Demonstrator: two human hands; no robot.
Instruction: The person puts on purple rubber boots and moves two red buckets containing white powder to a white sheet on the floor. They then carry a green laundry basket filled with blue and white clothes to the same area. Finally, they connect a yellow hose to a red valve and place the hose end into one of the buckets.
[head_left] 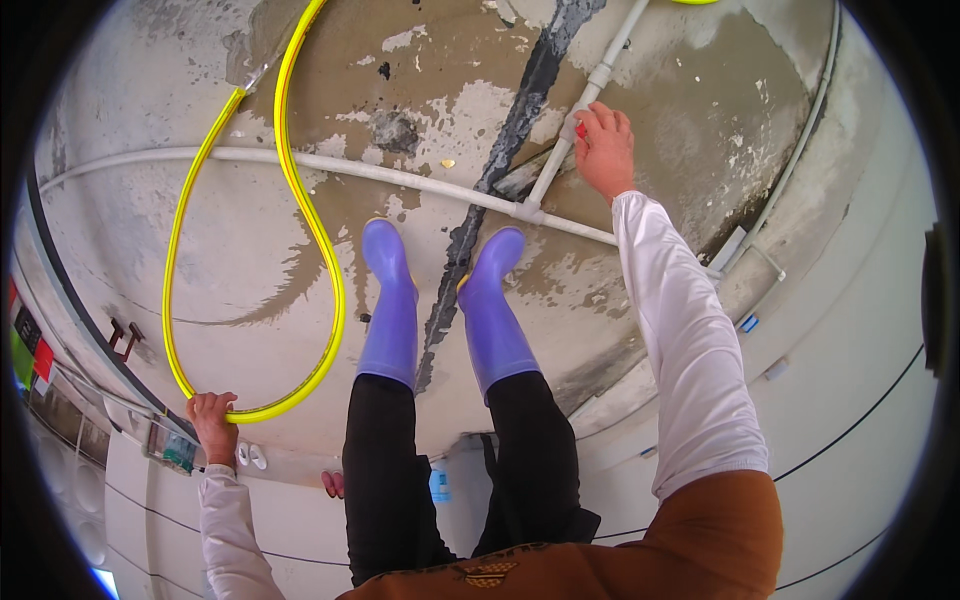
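Observation:
At the lower left my left hand (212, 428) is closed round a yellow hose (337, 285), whose length loops out ahead of me and runs off the top edge. The hose's open end (240, 91) hangs at the far left with a clear streak at its mouth, perhaps water. Out to the right, my right hand (606, 150) reaches down to a white plastic pipe (603, 72). Its fingers are on a small red valve handle (581, 130), partly hidden under them.
Another white pipe (380, 173) crosses the wet, patchy concrete floor (440, 130) and meets the first at a tee. My purple boots (390, 300) stand just behind it, either side of a dark floor strip (537, 90). White slippers (251, 456) and dark pink shoes (332, 484) lie behind.

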